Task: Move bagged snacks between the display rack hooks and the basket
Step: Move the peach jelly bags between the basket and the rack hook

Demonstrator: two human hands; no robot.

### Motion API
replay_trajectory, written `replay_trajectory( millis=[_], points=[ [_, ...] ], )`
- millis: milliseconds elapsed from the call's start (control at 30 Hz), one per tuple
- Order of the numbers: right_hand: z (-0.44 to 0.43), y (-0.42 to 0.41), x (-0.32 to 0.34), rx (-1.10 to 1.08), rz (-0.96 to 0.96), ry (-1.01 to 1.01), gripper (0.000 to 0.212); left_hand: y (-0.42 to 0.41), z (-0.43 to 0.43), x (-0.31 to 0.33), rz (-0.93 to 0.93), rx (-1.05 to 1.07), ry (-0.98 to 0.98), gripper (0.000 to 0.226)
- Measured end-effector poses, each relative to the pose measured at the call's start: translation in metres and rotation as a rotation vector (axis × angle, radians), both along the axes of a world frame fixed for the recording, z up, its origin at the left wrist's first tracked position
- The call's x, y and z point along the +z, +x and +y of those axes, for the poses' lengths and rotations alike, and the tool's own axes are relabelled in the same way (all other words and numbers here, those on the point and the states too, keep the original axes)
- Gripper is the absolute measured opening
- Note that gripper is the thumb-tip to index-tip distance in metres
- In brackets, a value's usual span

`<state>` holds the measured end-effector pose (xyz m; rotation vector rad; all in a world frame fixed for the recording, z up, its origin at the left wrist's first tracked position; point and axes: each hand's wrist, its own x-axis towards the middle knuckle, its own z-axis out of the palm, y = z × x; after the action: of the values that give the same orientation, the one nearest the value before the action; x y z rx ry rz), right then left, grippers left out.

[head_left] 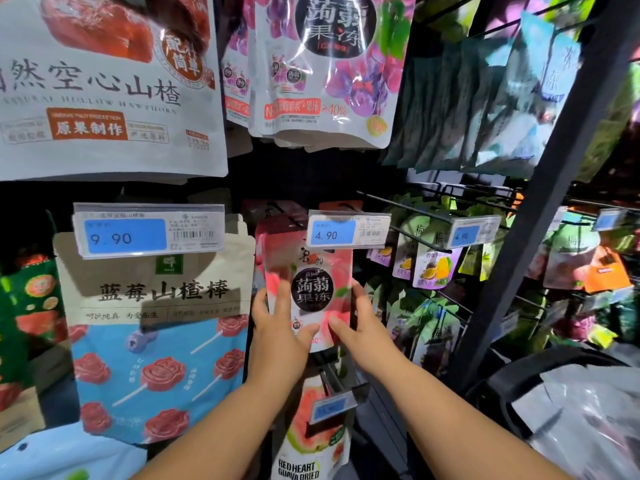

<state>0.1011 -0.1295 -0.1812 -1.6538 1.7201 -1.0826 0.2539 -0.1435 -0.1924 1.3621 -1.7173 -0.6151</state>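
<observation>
A pink bag of konjac jelly (310,271) with a dark round label hangs in the middle of the rack, under a price tag reading 4.90 (346,232). My left hand (277,323) grips its lower left side, thumb across the front. My right hand (356,323) holds the lower right edge, thumb on the front and fingers behind. More pink bags hang behind it on the same hook. The basket (512,382), dark-rimmed and holding shiny bags, sits at the lower right.
A large blue-and-cream hawthorn stick bag (156,341) hangs to the left under a 9.90 tag. A guava bag (308,445) hangs below. Purple jelly bags (325,71) hang above. A dark rack post (540,188) rises at the right, with green and purple bags on wire hooks.
</observation>
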Motion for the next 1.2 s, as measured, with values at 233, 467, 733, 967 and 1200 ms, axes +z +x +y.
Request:
replay_trajectory(
  millis=[233, 467, 733, 967, 1200],
  points=[
    [-0.001, 0.001, -0.006, 0.001, -0.018, 0.01, 0.075, 0.0, 0.006, -0.016, -0.035, 0.011, -0.069, 0.091],
    [0.021, -0.006, -0.002, -0.025, -0.088, 0.006, 0.077, 0.005, 0.033, -0.012, -0.167, 0.017, -0.2, 0.075],
    [0.093, -0.064, 0.023, -0.152, 0.023, -0.082, 0.056, -0.041, 0.042, 0.02, -0.377, -0.224, -0.375, 0.051],
    [0.192, -0.169, 0.022, -0.447, 0.202, -0.021, 0.038, -0.167, 0.094, 0.019, -0.393, -0.759, -0.293, 0.043],
    [0.305, -0.257, 0.007, -0.718, 0.326, 0.147, 0.028, -0.239, 0.16, -0.025, -0.395, -1.091, -0.232, 0.06]
  ],
)
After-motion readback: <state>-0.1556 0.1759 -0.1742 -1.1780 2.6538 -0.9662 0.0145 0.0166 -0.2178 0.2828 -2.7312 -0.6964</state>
